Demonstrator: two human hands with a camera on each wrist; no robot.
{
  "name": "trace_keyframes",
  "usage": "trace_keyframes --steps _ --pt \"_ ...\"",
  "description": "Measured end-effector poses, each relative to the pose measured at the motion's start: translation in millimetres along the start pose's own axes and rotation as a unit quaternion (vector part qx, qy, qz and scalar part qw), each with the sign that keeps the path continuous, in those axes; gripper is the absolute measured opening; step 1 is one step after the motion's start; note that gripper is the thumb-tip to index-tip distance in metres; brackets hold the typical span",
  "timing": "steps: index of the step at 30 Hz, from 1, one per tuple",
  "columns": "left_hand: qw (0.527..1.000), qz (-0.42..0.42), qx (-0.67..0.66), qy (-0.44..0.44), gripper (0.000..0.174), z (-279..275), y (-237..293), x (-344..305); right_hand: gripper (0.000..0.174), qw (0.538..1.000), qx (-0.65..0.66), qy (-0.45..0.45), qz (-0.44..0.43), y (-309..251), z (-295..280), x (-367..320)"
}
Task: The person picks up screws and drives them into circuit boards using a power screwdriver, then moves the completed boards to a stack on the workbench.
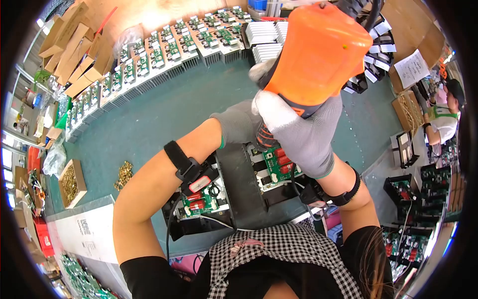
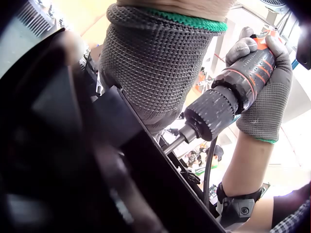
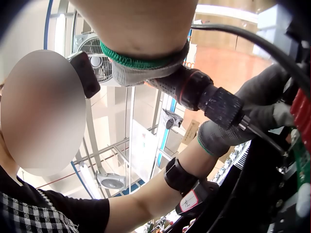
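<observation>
An orange and black power screwdriver (image 1: 318, 55) is gripped by my gloved right hand (image 1: 303, 129), fingers curled round its body; the left wrist view shows the same right hand (image 2: 265, 97) on the tool (image 2: 214, 111). The tool's thin bit (image 3: 265, 136) points down at a black housing (image 1: 239, 189) beside a green board with red parts (image 1: 279, 164). My gloved left hand (image 1: 241, 122) is at the housing's far edge, close to the bit; in the right wrist view the left hand (image 3: 257, 104) reaches the housing beside the board, its fingertips partly hidden.
Rows of green boards on heatsinks (image 1: 172, 50) curve along the back of the green table (image 1: 199, 94). At the left are a box of brass screws (image 1: 72, 183) and a loose pile (image 1: 124, 175). Black housings (image 1: 398, 192) stand at the right, where another person (image 1: 443, 117) is visible.
</observation>
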State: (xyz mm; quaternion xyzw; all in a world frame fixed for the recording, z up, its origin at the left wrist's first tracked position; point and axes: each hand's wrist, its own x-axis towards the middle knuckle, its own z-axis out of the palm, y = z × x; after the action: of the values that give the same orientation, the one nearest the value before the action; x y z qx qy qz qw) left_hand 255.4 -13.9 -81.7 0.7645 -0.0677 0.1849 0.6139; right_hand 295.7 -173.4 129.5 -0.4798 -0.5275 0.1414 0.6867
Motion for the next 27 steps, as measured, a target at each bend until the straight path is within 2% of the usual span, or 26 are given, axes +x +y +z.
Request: trace_keyframes --steps 1,2,3,5,7,10,11,13,16,19,20,23,26,27 --pt "0.999 -0.002 -0.042 0.016 0.038 0 27 3 0.014 1.0 0.007 -0.005 0.007 0 0 0" --pt "0.98 -0.039 0.194 -0.027 0.037 -9 57 -6 0.014 1.0 0.014 -0.01 0.014 -1 1 0" --pt "0.902 -0.055 0.42 -0.084 0.035 -13 135 -5 0.015 0.999 0.017 -0.022 0.031 -5 -1 -2" --pt "0.893 -0.069 0.444 0.027 0.026 -39 180 -45 0.021 0.998 0.023 -0.039 0.046 -11 -4 -5" --pt "0.869 -0.155 0.466 0.063 0.022 -76 218 -103 0.031 1.0 0.007 -0.026 0.009 -18 -7 -6" --pt "0.766 -0.403 0.492 0.087 0.02 -92 249 -207 0.047 0.999 0.008 -0.011 -0.043 -31 -21 -10" --pt "0.725 -0.487 0.48 0.084 0.021 -88 248 -238 0.047 0.998 0.032 -0.018 -0.051 -34 -27 -10" --pt "0.701 -0.476 0.518 0.119 0.021 -71 231 -302 0.046 0.997 0.064 -0.028 -0.044 -39 -39 -12" --pt "0.687 -0.468 0.49 0.263 0.021 -31 208 -323 0.052 0.997 0.072 -0.036 -0.012 -41 -54 -13" --pt "0.705 -0.458 0.418 0.345 0.022 -32 190 -324 0.056 0.998 0.058 -0.035 -0.009 -42 -54 -16" --pt "0.714 -0.443 0.425 0.338 0.021 -35 188 -322 0.056 0.998 0.056 -0.022 -0.007 -43 -48 -17" --pt "0.692 -0.467 0.465 0.294 0.019 -36 191 -304 0.056 0.996 0.068 -0.056 -0.02 -44 -53 -19" --pt "0.691 -0.518 0.342 0.372 0.017 -43 190 -308 0.056 0.994 0.075 -0.073 -0.032 -47 -64 -21" --pt "0.713 -0.497 0.262 0.42 0.018 -46 191 -312 0.057 0.995 0.07 -0.067 -0.034 -50 -67 -22"
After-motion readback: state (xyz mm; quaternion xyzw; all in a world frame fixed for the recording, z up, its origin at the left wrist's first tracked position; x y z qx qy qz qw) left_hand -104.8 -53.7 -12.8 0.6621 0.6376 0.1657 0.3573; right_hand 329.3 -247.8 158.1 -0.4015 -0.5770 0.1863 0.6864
